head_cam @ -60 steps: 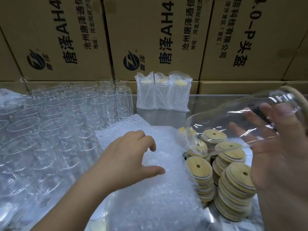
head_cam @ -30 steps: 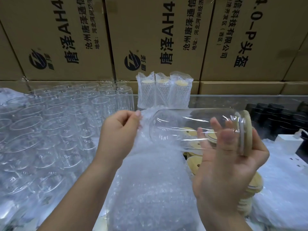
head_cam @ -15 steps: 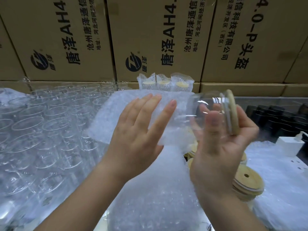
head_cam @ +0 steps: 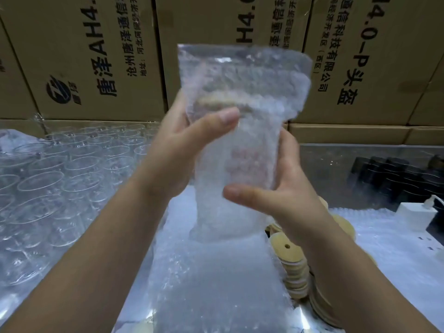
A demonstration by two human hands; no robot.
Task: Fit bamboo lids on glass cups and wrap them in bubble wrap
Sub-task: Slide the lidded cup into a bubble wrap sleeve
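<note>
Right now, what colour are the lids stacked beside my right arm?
Pale tan: the bamboo lids show best in the head view.

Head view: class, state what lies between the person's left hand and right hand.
The head view shows a lidded glass cup, lid uppermost, sleeved in bubble wrap, between the left hand and right hand; both grip it.

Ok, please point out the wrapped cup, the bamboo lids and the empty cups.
wrapped cup (head_cam: 252,155): head view, mid wrap
bamboo lids (head_cam: 280,241): head view, top lid
empty cups (head_cam: 40,183): head view, one mouth
</note>
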